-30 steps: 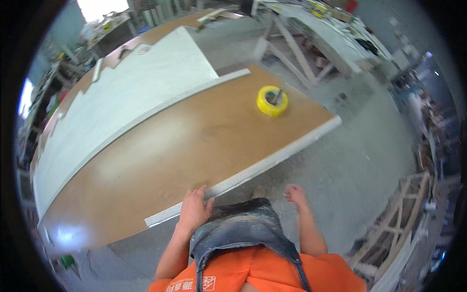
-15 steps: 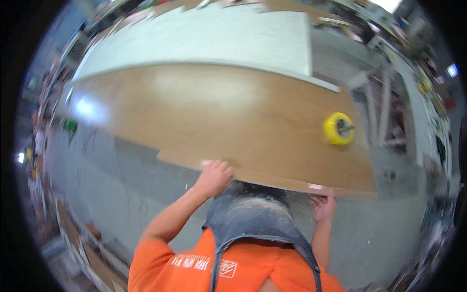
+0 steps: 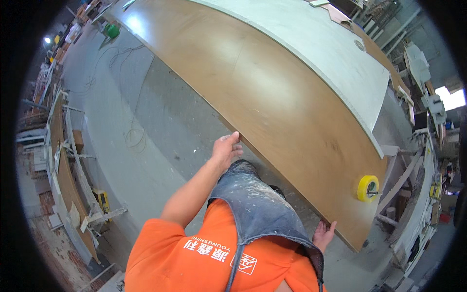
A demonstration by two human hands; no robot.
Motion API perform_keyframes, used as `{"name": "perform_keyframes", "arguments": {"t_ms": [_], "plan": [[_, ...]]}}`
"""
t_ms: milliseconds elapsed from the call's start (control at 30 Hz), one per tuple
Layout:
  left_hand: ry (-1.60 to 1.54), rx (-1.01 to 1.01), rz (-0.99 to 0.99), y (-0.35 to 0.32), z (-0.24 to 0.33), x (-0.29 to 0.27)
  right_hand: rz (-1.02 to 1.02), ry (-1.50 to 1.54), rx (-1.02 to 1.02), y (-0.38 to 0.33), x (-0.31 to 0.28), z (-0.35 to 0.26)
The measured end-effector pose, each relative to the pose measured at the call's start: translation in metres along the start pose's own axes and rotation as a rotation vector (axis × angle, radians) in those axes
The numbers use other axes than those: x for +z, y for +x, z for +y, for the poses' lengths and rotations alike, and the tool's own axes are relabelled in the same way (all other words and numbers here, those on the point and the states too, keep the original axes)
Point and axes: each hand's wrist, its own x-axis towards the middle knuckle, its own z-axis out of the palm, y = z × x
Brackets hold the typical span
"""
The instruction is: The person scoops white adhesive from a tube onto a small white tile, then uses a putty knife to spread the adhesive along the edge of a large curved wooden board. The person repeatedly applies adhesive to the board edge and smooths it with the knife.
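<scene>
Left hand [image 3: 225,151] and right hand [image 3: 323,236] meet the near edge of a long brown board [image 3: 272,109].

Left fingers curl loosely, right fingers stand apart; whether either hand pinches the edge cannot be told. If the board's right end were tilted, the yellow tape roll [image 3: 363,190] near it could slide off. Just past the worker's dark apron [image 3: 258,207] and beside a white panel [image 3: 335,53], the board runs its long axis diagonally, with that end pointing lower right.

Cannot see white sheet [image 3: 326,53] or brown surface [image 3: 272,102] beyond the top edge, nor identify the small yellow thing [image 3: 435,191] far right.
</scene>
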Motion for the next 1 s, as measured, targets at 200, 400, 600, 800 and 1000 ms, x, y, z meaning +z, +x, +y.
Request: {"name": "perform_keyframes", "arguments": {"t_ms": [200, 400, 600, 800, 1000], "plan": [[0.014, -0.002, 0.077, 0.016, 0.017, 0.013, -0.120, 0.006, 0.036, 0.010, -0.013, -0.006], [0.038, -0.051, 0.067, 0.026, 0.025, 0.012, -0.159, 0.071, 0.068, 0.006, 0.000, -0.003], [-0.073, 0.033, -0.027, 0.030, 0.014, 0.008, -0.112, 0.122, 0.006, -0.008, 0.018, 0.001], [-0.073, 0.052, -0.039, 0.028, 0.015, 0.009, -0.155, 0.136, -0.015, -0.003, 0.012, 0.000], [-0.085, 0.014, -0.055, 0.034, 0.011, 0.009, -0.136, 0.131, -0.031, -0.001, 0.014, 0.000]]}}
